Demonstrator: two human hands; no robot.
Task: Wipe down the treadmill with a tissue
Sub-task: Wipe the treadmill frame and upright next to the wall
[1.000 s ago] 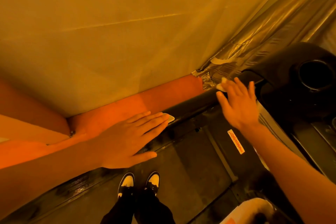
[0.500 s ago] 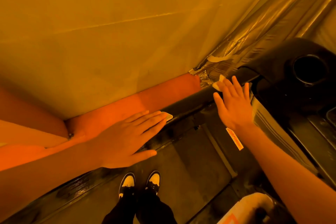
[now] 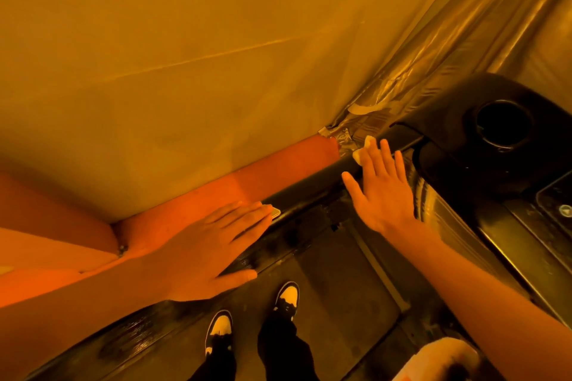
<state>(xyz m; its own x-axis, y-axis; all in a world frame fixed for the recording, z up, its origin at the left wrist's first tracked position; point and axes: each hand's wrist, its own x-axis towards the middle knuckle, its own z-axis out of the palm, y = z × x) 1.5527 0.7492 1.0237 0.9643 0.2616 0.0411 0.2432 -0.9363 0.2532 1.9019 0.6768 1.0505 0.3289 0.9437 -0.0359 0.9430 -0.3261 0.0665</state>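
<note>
Flat right hand [image 3: 383,195] presses tissue [image 3: 367,143] onto treadmill handrail [image 3: 309,184].

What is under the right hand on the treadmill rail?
A pale tissue peeks out beyond the flat right hand, lying on the dark rail beside the console. How much tissue lies beneath the palm cannot be seen; the hand covers it.

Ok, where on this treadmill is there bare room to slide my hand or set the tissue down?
Bare handrail runs between the left hand and the right hand. The belt ahead of the shoes is bare too. It is crowded at the rail's far end, where the right hand presses the tissue beside the console and crumpled plastic sheet.
</note>
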